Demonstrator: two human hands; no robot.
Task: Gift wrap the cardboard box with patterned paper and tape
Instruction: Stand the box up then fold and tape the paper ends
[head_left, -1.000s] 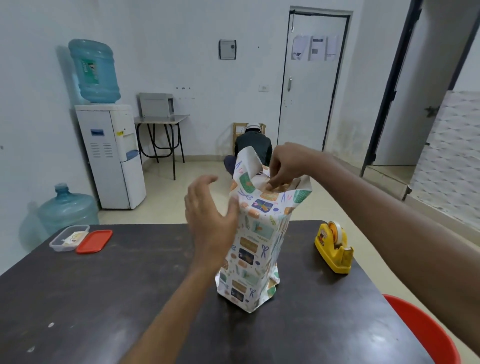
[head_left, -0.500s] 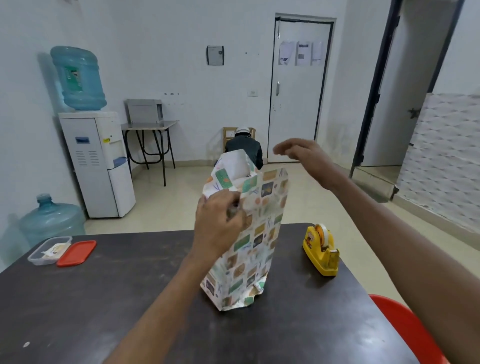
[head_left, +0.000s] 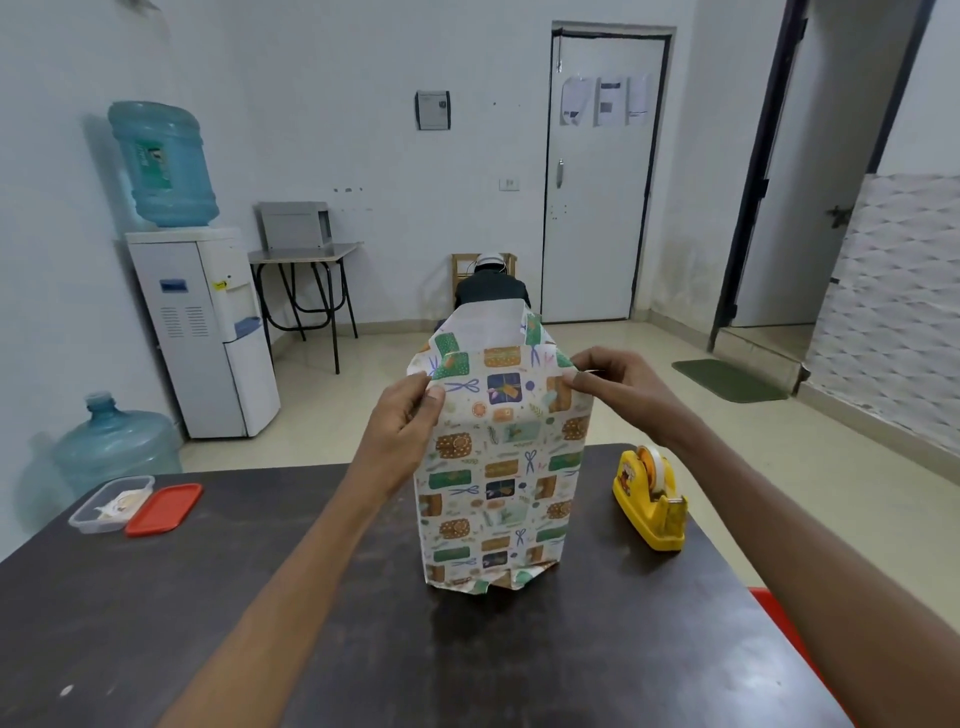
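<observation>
The box stands upright on the dark table (head_left: 260, 597), wrapped in patterned paper (head_left: 501, 478); no cardboard shows. The paper's top end is open, with a white inner flap sticking up at the back. My left hand (head_left: 402, 423) pinches the paper's upper left corner. My right hand (head_left: 610, 384) pinches the upper right corner. The bottom end of the paper is folded under and crumpled. A yellow tape dispenser (head_left: 649, 501) sits on the table to the right of the box, apart from both hands.
A clear plastic container (head_left: 111, 504) and its red lid (head_left: 163, 509) lie at the table's left edge. A red chair (head_left: 779, 613) shows at the lower right. Beyond the table stand a water dispenser (head_left: 202, 327), a water bottle (head_left: 117, 441) and a crouching person (head_left: 491, 288).
The wrapped box has turned so a broad face looks at me. My right hand came down from the air onto the upper right corner; my left hand shifted to the upper left corner.
</observation>
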